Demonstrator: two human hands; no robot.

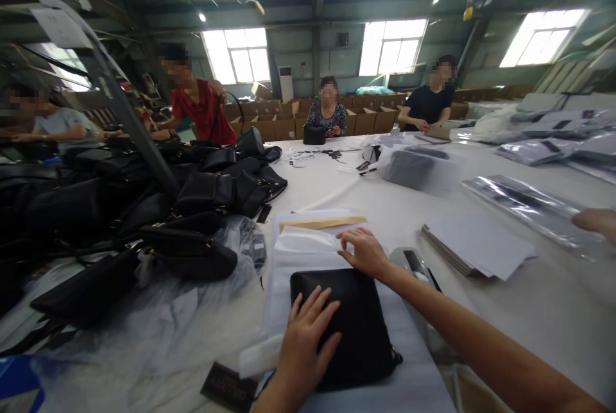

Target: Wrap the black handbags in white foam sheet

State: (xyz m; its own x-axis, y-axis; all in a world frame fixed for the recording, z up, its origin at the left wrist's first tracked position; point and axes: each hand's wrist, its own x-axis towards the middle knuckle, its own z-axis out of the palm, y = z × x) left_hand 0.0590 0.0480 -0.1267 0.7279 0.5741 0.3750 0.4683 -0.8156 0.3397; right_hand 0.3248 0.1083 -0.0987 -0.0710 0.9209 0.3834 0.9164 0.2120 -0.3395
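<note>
A black handbag (356, 323) lies flat in front of me on white wrapping sheets (283, 278). My left hand (308, 342) rests on the bag with its fingers spread. Just beyond the bag's top edge, my right hand (364, 251) has curled fingers pinching the edge of a thin white sheet (305, 240). A tan paper strip (322, 224) runs behind that sheet. Beside my left wrist is a dark printed card (228, 387), and a small gold-coloured fitting shows at the bag's lower right corner.
Black bags (202, 192) are heaped on the left around a metal post (129, 99). On the right are stacked grey-white boards (476, 246), clear plastic packages (524, 201) and another person's hand (597, 220). A blurred wrapped grey bag (416, 166) sits farther back. Several people work around the table.
</note>
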